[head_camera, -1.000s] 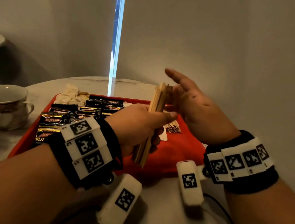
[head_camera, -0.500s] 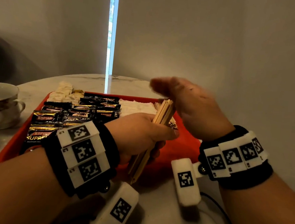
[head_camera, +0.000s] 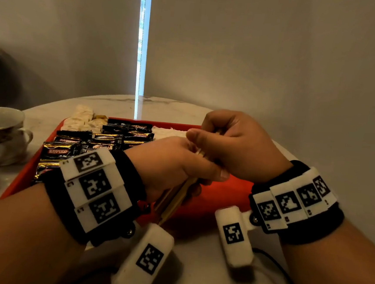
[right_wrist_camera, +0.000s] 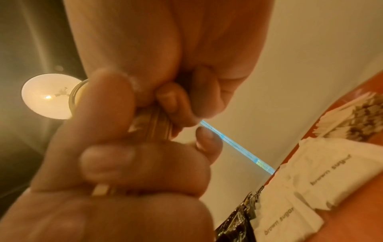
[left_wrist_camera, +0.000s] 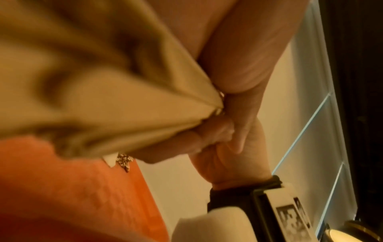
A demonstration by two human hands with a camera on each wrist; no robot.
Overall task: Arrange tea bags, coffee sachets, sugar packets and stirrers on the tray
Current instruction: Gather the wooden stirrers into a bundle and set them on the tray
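Above the red tray [head_camera: 222,197], wooden stirrers [head_camera: 174,199] gripped between both hands, left [head_camera: 171,165] below right [head_camera: 233,146].

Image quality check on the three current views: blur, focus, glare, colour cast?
Head view: mostly sharp, dim, bright window slit blown out, wide-angle bowing at the edges. Left wrist view: stirrers fill the frame as an out-of-focus smear, warm orange cast. Right wrist view: fingers soft up close, ceiling lamp glaring, yet "brown sugar" packets are readable.
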